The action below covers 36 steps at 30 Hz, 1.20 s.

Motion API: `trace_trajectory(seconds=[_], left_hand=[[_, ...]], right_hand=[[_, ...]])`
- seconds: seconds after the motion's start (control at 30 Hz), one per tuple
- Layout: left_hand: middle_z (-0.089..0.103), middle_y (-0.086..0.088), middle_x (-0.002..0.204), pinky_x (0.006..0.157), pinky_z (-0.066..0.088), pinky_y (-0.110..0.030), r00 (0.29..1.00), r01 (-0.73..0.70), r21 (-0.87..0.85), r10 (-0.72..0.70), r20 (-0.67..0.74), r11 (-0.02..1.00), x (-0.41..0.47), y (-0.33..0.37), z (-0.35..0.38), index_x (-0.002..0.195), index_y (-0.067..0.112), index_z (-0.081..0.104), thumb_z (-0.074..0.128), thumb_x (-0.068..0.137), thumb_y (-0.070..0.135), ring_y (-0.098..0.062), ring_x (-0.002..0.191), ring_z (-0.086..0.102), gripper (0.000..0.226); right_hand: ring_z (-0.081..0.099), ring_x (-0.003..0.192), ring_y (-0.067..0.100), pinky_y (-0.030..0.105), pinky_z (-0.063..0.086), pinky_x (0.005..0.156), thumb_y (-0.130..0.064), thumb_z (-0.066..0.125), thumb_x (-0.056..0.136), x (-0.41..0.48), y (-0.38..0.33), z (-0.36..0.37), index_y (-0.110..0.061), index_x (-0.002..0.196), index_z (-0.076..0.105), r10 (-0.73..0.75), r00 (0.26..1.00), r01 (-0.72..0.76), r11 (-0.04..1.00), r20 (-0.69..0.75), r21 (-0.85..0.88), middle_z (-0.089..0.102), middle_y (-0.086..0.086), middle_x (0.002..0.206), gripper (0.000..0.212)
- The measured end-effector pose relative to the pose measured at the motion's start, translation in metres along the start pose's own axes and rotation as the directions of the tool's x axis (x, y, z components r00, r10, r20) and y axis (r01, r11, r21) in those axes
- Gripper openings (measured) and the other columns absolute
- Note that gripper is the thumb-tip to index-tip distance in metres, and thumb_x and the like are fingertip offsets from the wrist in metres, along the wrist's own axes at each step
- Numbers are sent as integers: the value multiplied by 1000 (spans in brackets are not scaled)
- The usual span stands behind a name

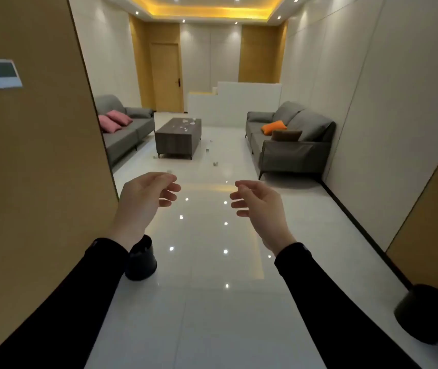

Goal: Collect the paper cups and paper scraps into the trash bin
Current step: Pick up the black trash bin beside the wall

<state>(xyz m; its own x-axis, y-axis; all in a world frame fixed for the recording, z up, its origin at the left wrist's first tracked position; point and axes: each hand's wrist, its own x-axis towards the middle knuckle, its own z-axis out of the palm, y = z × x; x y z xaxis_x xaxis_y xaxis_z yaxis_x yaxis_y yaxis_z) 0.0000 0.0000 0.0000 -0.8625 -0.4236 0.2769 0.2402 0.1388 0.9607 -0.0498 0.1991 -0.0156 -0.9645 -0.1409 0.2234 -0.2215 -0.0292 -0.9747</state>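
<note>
The left hand (146,198) and the right hand (260,206) hold nothing, fingers loosely spread; the paper scraps (215,163) well beyond the fingertips seem light and crushable, suited to a gentle pinch.

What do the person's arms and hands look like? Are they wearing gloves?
No gloves. The left hand and right hand are bare, with no rings or watch showing. Both arms wear long black sleeves, the left sleeve and right sleeve, ending at the wrists.

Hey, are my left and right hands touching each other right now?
Apart. The head view shows a strip of glossy floor between the left hand and the right hand, both empty.
</note>
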Motion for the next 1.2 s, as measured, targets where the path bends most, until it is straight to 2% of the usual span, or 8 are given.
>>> trace_trajectory(seconds=[0.1, 0.27, 0.4, 0.57, 0.67, 0.87, 1.07, 1.2], left_hand=[[72, 2, 69, 62, 53, -25, 998, 56, 14, -55, -38, 998, 3, -23, -5, 75, 16, 71, 57, 87, 17, -8, 55, 63, 18], [73, 2, 69, 64, 52, -26, 980, 166, -9, -166, -111, 986, 28, -70, -32, 76, 17, 71, 57, 87, 17, -9, 56, 63, 18], [71, 2, 67, 64, 53, -28, 958, 216, 1, -212, -195, 976, 73, -114, -69, 75, 18, 70, 56, 88, 14, -13, 59, 62, 20], [70, -5, 73, 58, 53, -23, 905, 300, -53, -302, -300, 952, 155, -176, -123, 76, 13, 67, 54, 89, 12, -19, 66, 62, 19], [69, -5, 71, 61, 50, -27, 887, 343, -65, -346, -306, 937, 216, -198, -147, 74, 14, 67, 54, 89, 11, -18, 65, 61, 20], [67, -1, 69, 58, 47, -25, 890, 385, -32, -380, -254, 923, 330, -236, -183, 73, 16, 65, 53, 89, 10, -14, 61, 59, 21], [67, -3, 74, 63, 49, -26, 832, 518, -29, -512, -213, 855, 394, -298, -208, 78, 14, 64, 50, 92, 10, -15, 66, 59, 20], [66, -5, 74, 63, 47, -27, 780, 595, -5, -579, -238, 804, 444, -345, -224, 79, 13, 64, 48, 93, 9, -16, 65, 57, 21]], right_hand=[[64, 62, 7, 22, 50, 60, -15, 51, 91, 6, 24, 10, -18, 93, 65, 48, 998, -46, 998, 38, -45, 68, -2, 76, 14], [62, 56, 2, 19, 49, 58, -15, 51, 89, 31, 70, 47, -25, 84, 64, 129, 983, -119, 989, 130, -84, 67, -4, 74, 18], [62, 61, 8, 20, 48, 57, -13, 51, 89, 74, 106, 99, -24, 85, 64, 206, 957, -186, 976, 205, -115, 67, -2, 74, 18], [60, 52, 3, 17, 46, 52, -10, 52, 88, 146, 148, 178, -22, 81, 65, 259, 933, -230, 963, 251, -140, 66, -1, 71, 19], [60, 56, 8, 18, 46, 54, -11, 52, 88, 196, 163, 223, -22, 81, 65, 301, 924, -272, 951, 237, -148, 66, 1, 73, 19], [61, 56, 7, 17, 47, 52, -11, 51, 88, 286, 190, 306, -21, 85, 65, 333, 911, -297, 939, 242, -175, 67, 0, 73, 18], [62, 60, 10, 19, 47, 54, -12, 49, 89, 354, 244, 365, -16, 92, 65, 429, 858, -371, 898, 284, -236, 67, 0, 74, 16], [63, 58, 7, 17, 48, 52, -12, 50, 90, 408, 289, 400, -13, 95, 65, 479, 819, -413, 874, 316, -255, 67, 0, 75, 16]])
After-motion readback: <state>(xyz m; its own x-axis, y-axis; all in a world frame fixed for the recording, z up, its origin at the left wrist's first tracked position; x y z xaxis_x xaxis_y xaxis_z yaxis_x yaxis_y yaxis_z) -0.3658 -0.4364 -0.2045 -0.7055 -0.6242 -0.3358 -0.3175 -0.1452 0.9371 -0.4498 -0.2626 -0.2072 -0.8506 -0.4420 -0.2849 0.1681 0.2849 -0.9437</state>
